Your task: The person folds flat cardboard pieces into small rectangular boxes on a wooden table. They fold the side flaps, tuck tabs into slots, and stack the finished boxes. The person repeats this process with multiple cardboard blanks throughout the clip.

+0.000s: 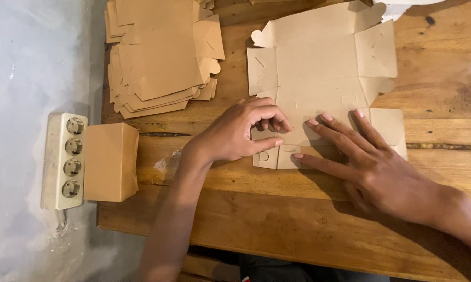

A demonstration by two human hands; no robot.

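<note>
- Flat, unfolded brown cardboard box blank (319,73) lying spread out on the wooden plank bench (277,209), near edge under both hands.
- Left hand (235,133) curled, fingertips and thumb pinching a small flap at the blank's near left corner.
- Right hand (371,162) released, fingers spread and pressed flat on the blank's near right part, grasping nothing.
- Stack of identical flat brown cardboard blanks (159,57) on the bench, left of the spread blank, well apart from the hands.
- Folded-up brown cardboard box (110,162) at the bench's left edge, touching a cream four-socket power strip (63,161).
</note>
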